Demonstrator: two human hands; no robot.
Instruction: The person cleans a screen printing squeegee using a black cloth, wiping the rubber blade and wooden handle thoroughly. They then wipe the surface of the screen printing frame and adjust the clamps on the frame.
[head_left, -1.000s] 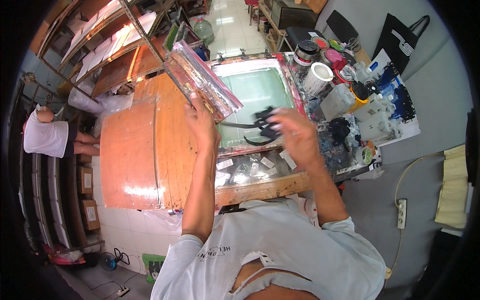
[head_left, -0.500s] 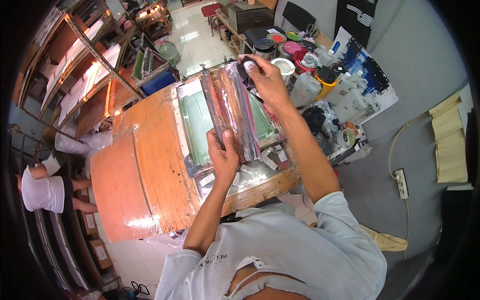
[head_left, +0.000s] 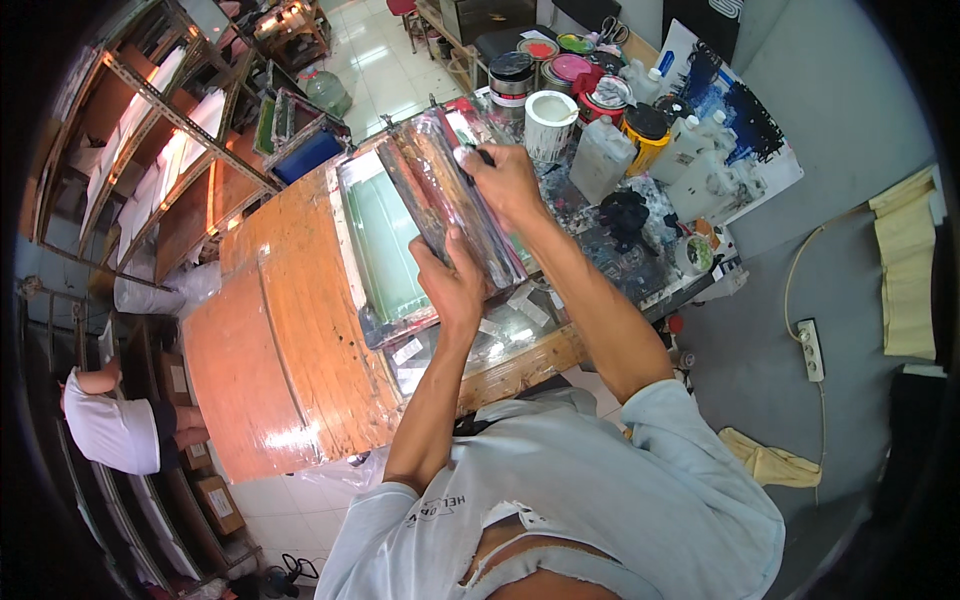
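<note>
My left hand (head_left: 452,283) grips the near end of a long, ink-streaked squeegee (head_left: 437,180), its thumb lying along the upper face. My right hand (head_left: 508,182) is closed on a bunched black cloth (head_left: 486,158), pressed at the squeegee's right side, and a whitish patch shows at its fingertips. Most of the cloth is hidden by the fingers. Beneath the squeegee lies a framed printing screen (head_left: 383,235) with pale green mesh. The squeegee covers the screen's right part.
Wooden boards (head_left: 300,330) extend left of the screen. Paint cans (head_left: 550,125), plastic jugs (head_left: 603,160) and a black rag (head_left: 625,220) crowd the right side. Small white labels (head_left: 408,352) lie along the near edge. Metal shelving (head_left: 165,100) stands far left, where another person (head_left: 110,420) is.
My right hand has moved nearer and left with the black cloth, now over the squeegee's right side. The view has shifted slightly. The other person at the left has moved.
</note>
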